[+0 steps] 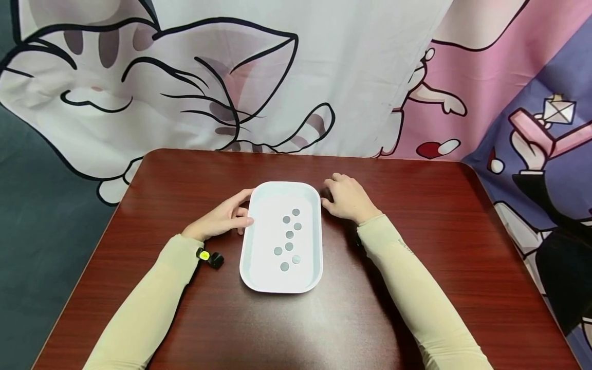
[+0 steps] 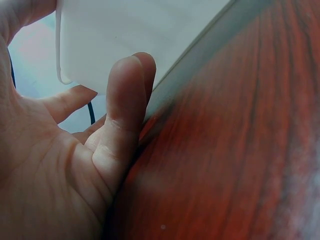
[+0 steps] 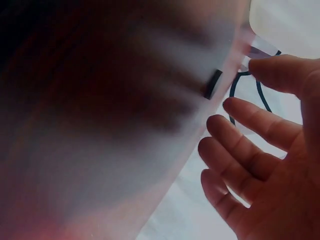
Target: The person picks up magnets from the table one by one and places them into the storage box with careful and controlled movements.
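A white, round-cornered tray point(image 1: 264, 277) lies on the table in the head view. Several flat, round, silvery-grey discs point(image 1: 289, 235) like coins are scattered along its middle. At the tray's left rim is my left hand point(image 1: 226, 216), index fingertip and thumb tip against the edge. The left wrist view shows that straight thumb point(image 2: 125, 95) upright along the tray's outer wall. Beyond the upper right corner, my right hand point(image 1: 347, 198) hangs low over the table, its fingers loosely bent and holding nothing. In the right wrist view, a small black rectangular piece point(image 3: 213, 84) lies just off the fingertips.
The dark red wood table point(image 1: 416, 288) has rounded far corners. Behind it hangs a cartoon-print curtain point(image 1: 361, 77). A small black device with a yellow spot point(image 1: 210, 257) is strapped at the left wrist. On the far right is a dark seat-like shape point(image 1: 564, 277).
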Demonstrator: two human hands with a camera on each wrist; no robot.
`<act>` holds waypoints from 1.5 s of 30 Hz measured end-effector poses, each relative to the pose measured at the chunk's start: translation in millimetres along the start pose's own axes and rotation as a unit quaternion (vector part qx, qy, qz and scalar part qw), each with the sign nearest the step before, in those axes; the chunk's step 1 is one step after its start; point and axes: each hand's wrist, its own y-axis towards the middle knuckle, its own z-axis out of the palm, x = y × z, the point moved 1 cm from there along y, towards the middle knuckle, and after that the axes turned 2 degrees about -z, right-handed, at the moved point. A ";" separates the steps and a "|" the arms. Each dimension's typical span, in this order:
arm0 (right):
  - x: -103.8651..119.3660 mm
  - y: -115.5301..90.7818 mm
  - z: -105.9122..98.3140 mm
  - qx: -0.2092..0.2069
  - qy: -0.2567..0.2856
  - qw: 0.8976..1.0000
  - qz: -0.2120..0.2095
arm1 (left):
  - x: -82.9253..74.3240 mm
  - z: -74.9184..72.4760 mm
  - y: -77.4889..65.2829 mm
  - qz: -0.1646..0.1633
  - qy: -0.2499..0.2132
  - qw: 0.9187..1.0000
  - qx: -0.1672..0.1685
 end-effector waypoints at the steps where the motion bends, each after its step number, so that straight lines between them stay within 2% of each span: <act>1: 0.3 -0.1 0.8 0.004 -0.004 1.000 0.003 | -0.2 0.0 0.1 0.002 -0.001 1.000 0.001; 10: 2.6 1.8 2.8 0.042 -0.018 0.998 0.039 | 1.2 -0.4 0.3 0.000 -0.001 1.000 0.003; 14: 4.3 3.0 2.0 0.049 -0.008 0.997 0.055 | 1.9 -0.4 0.4 0.002 -0.002 1.000 0.004; 25: 6.7 2.3 3.1 0.037 0.026 0.994 0.097 | 1.1 -0.7 0.5 0.002 0.003 1.000 -0.001; 39: 12.1 -6.2 -5.5 0.024 0.011 0.996 0.086 | 1.7 -0.6 -0.2 -0.006 0.000 1.000 -0.005; 45: 15.6 -11.1 -17.8 -0.007 0.030 0.996 0.088 | 1.6 -0.2 0.1 -0.004 -0.003 1.000 -0.003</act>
